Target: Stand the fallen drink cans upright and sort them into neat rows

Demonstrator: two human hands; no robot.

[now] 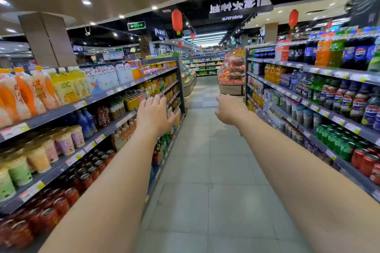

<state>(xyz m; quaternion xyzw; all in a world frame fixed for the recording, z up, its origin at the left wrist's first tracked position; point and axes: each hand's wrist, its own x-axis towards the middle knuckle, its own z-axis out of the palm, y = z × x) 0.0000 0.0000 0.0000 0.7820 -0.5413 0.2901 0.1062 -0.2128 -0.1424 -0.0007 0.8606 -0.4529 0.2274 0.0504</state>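
Observation:
I stand in a shop aisle with both arms stretched forward over the floor. My left hand (pixel 153 116) is open, palm down with its fingers apart, and holds nothing. My right hand (pixel 229 110) is loosely curled with its fingers bent and is empty. Red drink cans (pixel 61 195) stand upright in rows on the low left shelf. Green cans (pixel 335 139) and red cans (pixel 366 162) stand on the low right shelf. I see no fallen can from here. Neither hand touches a shelf.
Shelving (pixel 115 125) with juice bottles and cups runs along the left. Shelving (pixel 308 127) with soda bottles runs along the right. A tiled aisle floor (pixel 205 170) lies between them. A display stand (pixel 231 86) sits at the aisle's far end.

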